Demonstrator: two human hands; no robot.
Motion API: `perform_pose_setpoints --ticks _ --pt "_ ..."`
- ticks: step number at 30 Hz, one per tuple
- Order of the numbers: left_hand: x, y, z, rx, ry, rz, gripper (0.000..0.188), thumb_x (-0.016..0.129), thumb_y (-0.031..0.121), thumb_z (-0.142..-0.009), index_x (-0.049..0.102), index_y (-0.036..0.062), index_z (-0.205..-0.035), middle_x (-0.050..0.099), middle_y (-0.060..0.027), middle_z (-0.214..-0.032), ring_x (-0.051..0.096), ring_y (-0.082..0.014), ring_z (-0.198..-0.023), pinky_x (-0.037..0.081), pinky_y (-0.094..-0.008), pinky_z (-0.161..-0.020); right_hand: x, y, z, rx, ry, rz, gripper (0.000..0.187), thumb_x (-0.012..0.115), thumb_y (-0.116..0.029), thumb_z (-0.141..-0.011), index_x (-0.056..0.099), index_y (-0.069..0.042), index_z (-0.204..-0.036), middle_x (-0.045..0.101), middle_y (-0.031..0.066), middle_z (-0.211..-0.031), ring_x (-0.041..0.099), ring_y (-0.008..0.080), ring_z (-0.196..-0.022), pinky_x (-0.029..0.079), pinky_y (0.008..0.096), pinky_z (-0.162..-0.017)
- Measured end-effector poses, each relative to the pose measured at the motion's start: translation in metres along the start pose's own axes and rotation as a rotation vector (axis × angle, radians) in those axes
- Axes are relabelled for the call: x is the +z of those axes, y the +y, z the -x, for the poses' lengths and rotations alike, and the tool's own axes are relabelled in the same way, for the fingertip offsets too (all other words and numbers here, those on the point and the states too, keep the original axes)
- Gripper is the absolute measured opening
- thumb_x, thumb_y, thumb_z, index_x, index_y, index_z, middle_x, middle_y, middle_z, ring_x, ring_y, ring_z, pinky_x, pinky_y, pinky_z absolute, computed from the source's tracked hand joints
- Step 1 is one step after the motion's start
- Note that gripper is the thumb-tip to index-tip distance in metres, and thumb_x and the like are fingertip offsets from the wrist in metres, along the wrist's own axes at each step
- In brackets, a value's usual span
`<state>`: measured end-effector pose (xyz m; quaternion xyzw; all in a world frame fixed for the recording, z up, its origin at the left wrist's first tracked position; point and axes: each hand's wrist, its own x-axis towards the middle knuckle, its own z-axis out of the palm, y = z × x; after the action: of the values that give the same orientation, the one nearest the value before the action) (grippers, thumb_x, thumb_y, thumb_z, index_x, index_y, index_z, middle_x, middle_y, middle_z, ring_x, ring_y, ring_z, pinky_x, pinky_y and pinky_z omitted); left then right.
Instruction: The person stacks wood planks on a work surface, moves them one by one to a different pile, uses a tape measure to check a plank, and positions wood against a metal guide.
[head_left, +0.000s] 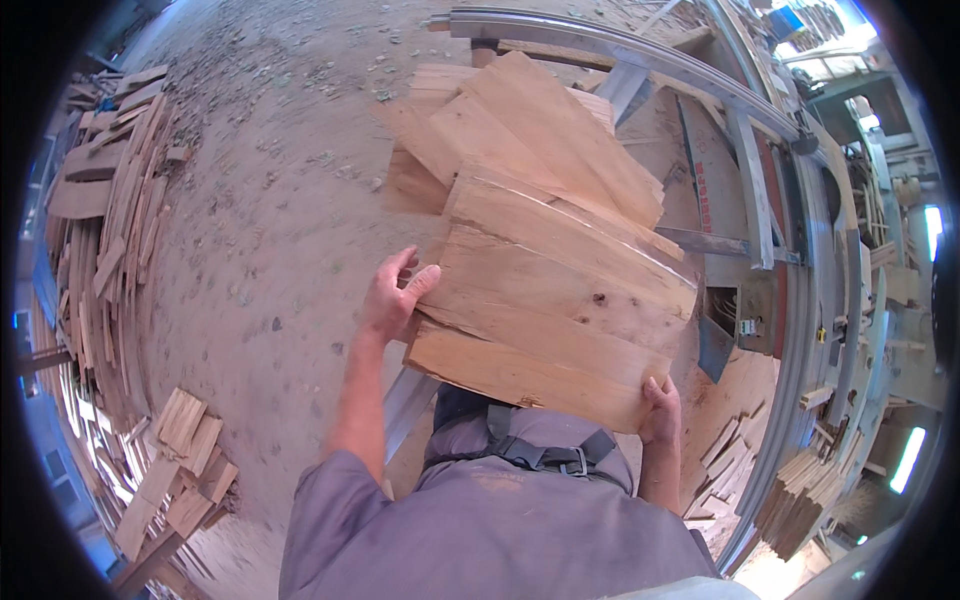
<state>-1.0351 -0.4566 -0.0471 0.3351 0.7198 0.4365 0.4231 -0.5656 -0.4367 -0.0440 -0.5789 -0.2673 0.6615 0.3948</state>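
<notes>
In front of my waist lies a wide, flat wooden panel (pixel 560 290) of side-by-side boards, with dark knots and a long split near its far edge. My right hand (pixel 660 410) grips its near right corner, thumb on top and fingers mostly hidden. At the left edge, my left hand (pixel 395 292) is open, fingers apart, with the thumb tip at the wood's edge. A narrower board (pixel 500 372) shows along the near side, across a dark gap. Beyond the panel, several thin wooden sheets (pixel 545 130) lie fanned over one another.
A metal frame with a long rail (pixel 620 42) runs past the far side and down the right. Wood scraps are piled at the left (pixel 110 210) and lower left (pixel 180 470). More offcuts (pixel 735 455) lie right of me, near a bundle of slats (pixel 800 500). The ground (pixel 270 250) is dusty.
</notes>
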Motion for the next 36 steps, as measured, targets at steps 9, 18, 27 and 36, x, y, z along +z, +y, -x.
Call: perform_pose_setpoints --ticks 9,18,27,36 --pt "0.008 0.017 -0.015 0.016 -0.096 0.051 0.073 0.072 0.041 -0.09 0.054 -0.0158 -0.133 0.067 -0.0248 -0.121 0.064 -0.025 -0.11 0.05 -0.0333 -0.096 0.016 -0.009 0.008 -0.031 -0.023 -0.045 0.052 0.069 -0.012 -0.09 0.051 0.006 -0.135 0.065 0.0149 -0.123 0.063 0.0245 -0.113 0.049 0.0371 -0.101" --pt "0.012 0.059 -0.088 0.09 -0.146 0.037 0.05 0.068 0.038 -0.092 0.069 -0.0074 -0.113 0.072 -0.0098 -0.103 0.063 -0.0131 -0.091 0.051 -0.0287 -0.082 0.034 -0.008 -0.018 0.015 0.048 -0.154 0.049 0.067 -0.011 -0.09 0.053 0.007 -0.134 0.064 0.0141 -0.124 0.063 0.0234 -0.111 0.049 0.0365 -0.101" --pt "0.01 0.117 -0.212 0.157 0.013 -0.671 0.086 0.063 0.061 -0.088 0.051 -0.0024 -0.144 0.048 -0.0264 -0.149 0.04 -0.039 -0.142 0.031 -0.0424 -0.119 0.062 -0.037 -0.092 -0.068 -0.096 -0.202 0.044 0.059 -0.02 -0.099 0.053 0.005 -0.135 0.064 0.0136 -0.129 0.062 0.0249 -0.118 0.048 0.0375 -0.105" --pt "0.018 0.105 -0.207 0.17 0.018 -0.674 0.092 0.053 0.072 -0.087 0.049 0.003 -0.148 0.057 -0.0191 -0.143 0.041 -0.0415 -0.141 0.029 -0.0426 -0.12 0.068 -0.034 -0.115 -0.019 -0.174 -0.435 0.055 0.055 -0.029 -0.097 0.048 0.002 -0.142 0.058 0.0176 -0.138 0.057 0.032 -0.127 0.046 0.0458 -0.109"
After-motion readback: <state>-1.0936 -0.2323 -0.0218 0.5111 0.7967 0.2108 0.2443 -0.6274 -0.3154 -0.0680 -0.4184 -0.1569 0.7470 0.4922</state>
